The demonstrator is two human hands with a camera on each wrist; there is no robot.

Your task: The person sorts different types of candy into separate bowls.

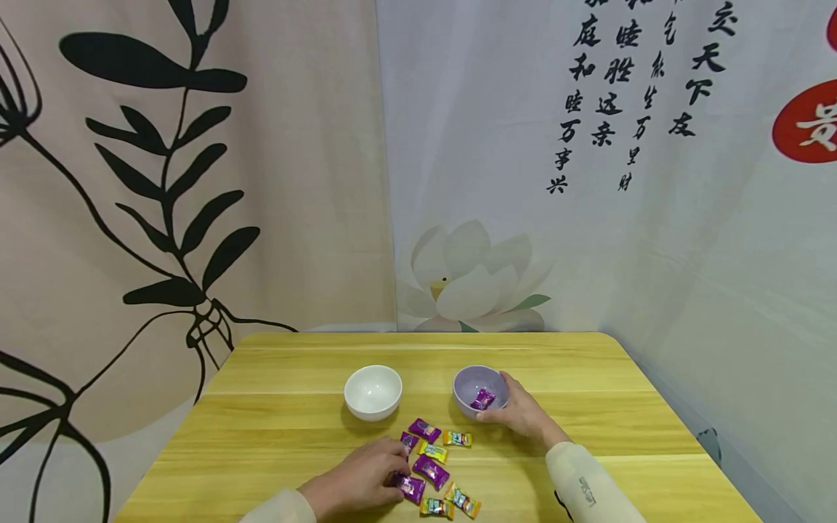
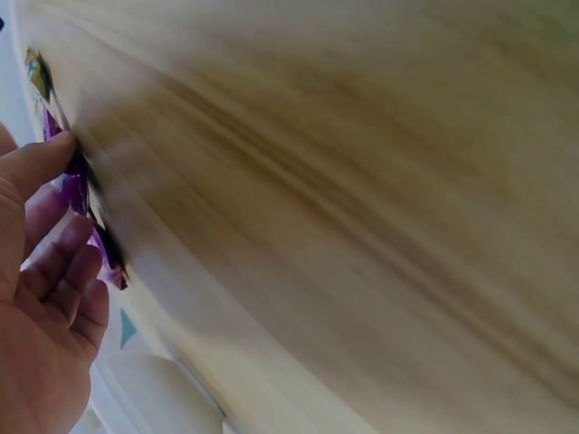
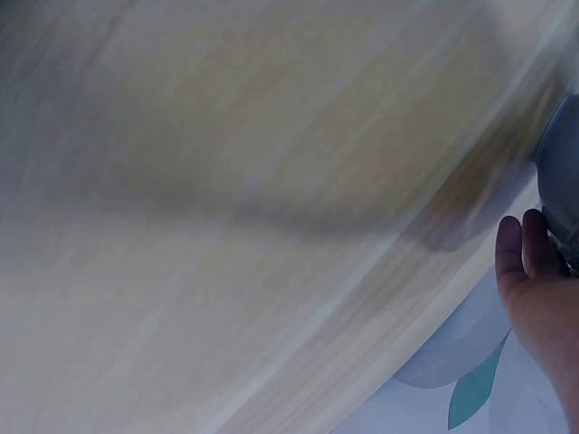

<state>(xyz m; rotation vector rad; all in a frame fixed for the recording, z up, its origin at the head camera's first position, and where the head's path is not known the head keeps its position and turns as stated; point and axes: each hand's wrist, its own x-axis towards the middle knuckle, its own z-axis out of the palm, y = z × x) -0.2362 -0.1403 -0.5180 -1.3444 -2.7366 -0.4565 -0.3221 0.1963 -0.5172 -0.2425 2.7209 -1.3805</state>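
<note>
On the table, my left hand [image 1: 362, 476] is at the left side of a loose group of wrapped candies. Its thumb and fingertips pinch the left end of a purple-wrapped candy [image 1: 412, 489]; the left wrist view shows purple wrappers [image 2: 74, 192] at the fingers. My right hand [image 1: 523, 414] grips a light purple bowl [image 1: 463, 381] from the right, thumb at the front and fingers at the far side. Inside that bowl lies one purple candy [image 1: 482, 399]. The right wrist view catches only part of the bowl [image 3: 561, 172] beside the fingers.
A white bowl [image 1: 373, 392] stands left of the purple one. Other purple candies [image 1: 431, 471] and yellow candies [image 1: 433, 452] lie between the hands, towards the near edge. The wooden table [image 1: 275, 385] backs onto a printed cloth [image 1: 314, 181].
</note>
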